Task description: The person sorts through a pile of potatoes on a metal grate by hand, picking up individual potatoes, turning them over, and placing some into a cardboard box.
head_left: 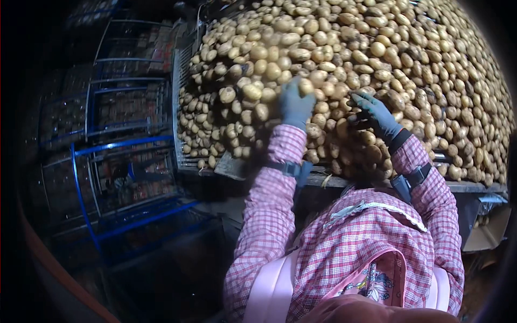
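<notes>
Potatoes lie in a wide, deep heap in front of me, mostly pale yellow-brown, some darker with soil. My left hand, in a grey-blue glove, reaches over the heap. Its fingers close about a pale potato; the hand is slightly blurred. To the right, my right hand wears a similar glove with dark, dirty fingertips. Its fingers point left and are spread apart just over the potatoes, and no potato shows between them. Part of its underside is in shadow.
A slatted metal edge bounds the heap on the left, and a ledge runs along the front. Blue metal frames stand at the left. A cardboard box sits below the ledge at the right.
</notes>
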The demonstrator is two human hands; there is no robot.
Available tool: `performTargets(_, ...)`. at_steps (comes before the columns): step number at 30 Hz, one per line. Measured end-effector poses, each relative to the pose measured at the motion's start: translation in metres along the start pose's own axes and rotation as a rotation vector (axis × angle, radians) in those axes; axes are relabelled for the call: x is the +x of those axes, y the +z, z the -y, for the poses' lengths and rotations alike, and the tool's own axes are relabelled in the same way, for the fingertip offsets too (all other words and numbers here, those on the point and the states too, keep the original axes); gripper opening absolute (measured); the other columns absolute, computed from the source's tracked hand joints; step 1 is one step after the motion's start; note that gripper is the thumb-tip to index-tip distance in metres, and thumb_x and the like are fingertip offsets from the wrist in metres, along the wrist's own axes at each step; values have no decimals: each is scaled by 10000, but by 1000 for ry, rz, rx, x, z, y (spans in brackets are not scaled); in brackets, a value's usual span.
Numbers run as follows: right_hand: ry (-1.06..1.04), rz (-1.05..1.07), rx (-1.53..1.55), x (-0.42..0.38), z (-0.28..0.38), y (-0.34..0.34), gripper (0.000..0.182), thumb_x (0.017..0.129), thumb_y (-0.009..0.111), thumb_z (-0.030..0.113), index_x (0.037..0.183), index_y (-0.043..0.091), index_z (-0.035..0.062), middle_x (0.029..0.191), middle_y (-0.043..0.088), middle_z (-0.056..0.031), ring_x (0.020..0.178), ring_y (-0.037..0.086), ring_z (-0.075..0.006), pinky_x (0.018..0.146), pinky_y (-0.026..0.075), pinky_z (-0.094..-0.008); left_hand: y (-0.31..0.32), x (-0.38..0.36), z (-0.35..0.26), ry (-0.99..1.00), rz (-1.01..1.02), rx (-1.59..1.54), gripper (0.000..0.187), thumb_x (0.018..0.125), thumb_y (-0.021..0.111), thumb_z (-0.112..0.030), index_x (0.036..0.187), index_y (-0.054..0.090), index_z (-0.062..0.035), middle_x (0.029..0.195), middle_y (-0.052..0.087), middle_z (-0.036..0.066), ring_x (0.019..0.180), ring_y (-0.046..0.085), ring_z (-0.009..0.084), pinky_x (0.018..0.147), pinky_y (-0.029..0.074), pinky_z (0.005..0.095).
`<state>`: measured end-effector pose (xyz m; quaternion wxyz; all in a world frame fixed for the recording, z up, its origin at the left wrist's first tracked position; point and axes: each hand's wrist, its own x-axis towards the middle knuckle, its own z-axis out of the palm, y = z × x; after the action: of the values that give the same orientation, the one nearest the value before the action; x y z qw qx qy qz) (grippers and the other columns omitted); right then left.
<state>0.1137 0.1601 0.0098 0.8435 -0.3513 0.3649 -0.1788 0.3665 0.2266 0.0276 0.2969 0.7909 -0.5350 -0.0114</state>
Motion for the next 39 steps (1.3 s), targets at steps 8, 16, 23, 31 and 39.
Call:
performTargets(8, 233, 153, 325, 47, -33, 12, 423, 999, 633, 428, 1301, 609, 133, 1123, 715, -83, 901, 703, -222, 691, 596, -401, -64, -12, 23, 0, -163, -190, 315, 835, 761, -97, 1136, 696, -31, 1204, 661, 171, 1074, 654, 318, 1006, 524, 407)
performTargets(16, -202, 297, 207, 42, -46, -17, 331, 1022, 601, 325, 1250, 631, 87, 1079, 722, -85, 1011, 716, -244, 805, 618, -402, -29, 10, 40, 191, -230, 131, 452, 883, 732, -230, 1318, 660, -132, 1356, 551, 186, 1200, 596, 361, 994, 520, 464)
performTargets(23, -375, 231, -285, -21, -1, -25, 296, 949, 664, 94, 1236, 680, 26, 1105, 692, -35, 985, 650, -130, 902, 541, -305, -51, -8, 43, 220, -78, 131, 379, 844, 793, -194, 1197, 711, -81, 1191, 686, 138, 1097, 642, 357, 987, 518, 442)
performTargets(31, -382, 245, -435, -39, -13, -32, 446, 830, 721, 40, 1275, 690, 31, 1217, 694, -49, 1132, 630, -151, 1014, 496, -315, -71, 53, 55, -68, 398, 653, 528, 787, 768, -338, 1251, 658, -111, 1102, 704, 147, 1000, 684, 417, 889, 551, 501)
performTargets(39, -155, 220, 150, -80, -18, -46, 465, 1068, 501, 263, 1447, 548, -2, 1370, 645, -129, 1276, 599, -215, 1092, 465, -336, -40, -7, -82, -500, 506, -1046, 354, 963, 686, -78, 1310, 647, -25, 1207, 698, 83, 1047, 675, 175, 848, 582, 289)
